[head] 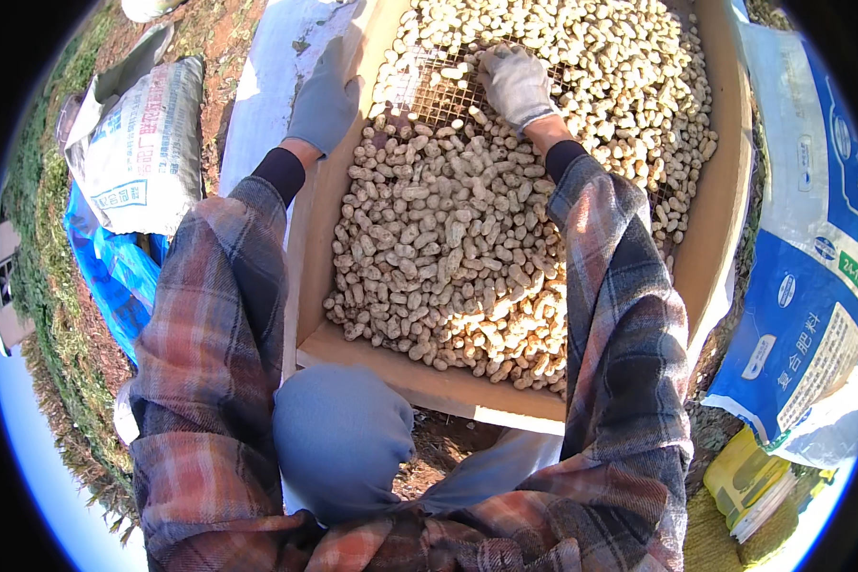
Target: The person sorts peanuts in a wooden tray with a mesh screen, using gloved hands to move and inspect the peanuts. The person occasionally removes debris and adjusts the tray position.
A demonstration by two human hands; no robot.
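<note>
My left hand [327, 100], in a grey glove, is at the left side board of a wooden-framed sieve [314, 264]. Its fingers stretch forward and the thumb stands apart, near the board; whether they touch it I cannot tell. In a pale, dusty glove, my right hand [518, 82] has its fingers curled down onto the wire mesh [447, 96] among unshelled peanuts [436, 229]. Whatever may be under those fingers is hidden. Peanuts cover most of the sieve, heaped on the near side and spread at the far right. Some mesh shows left of my right hand.
White sheeting [257, 107] runs along the sieve's left. Beyond it a white woven sack [150, 136] bearing writing rests above a blue plastic sheet [111, 264]. At right hang blue-and-white printed sacks [779, 307], with a yellow bag [743, 472] below. My knee [339, 436] is close to the near board.
</note>
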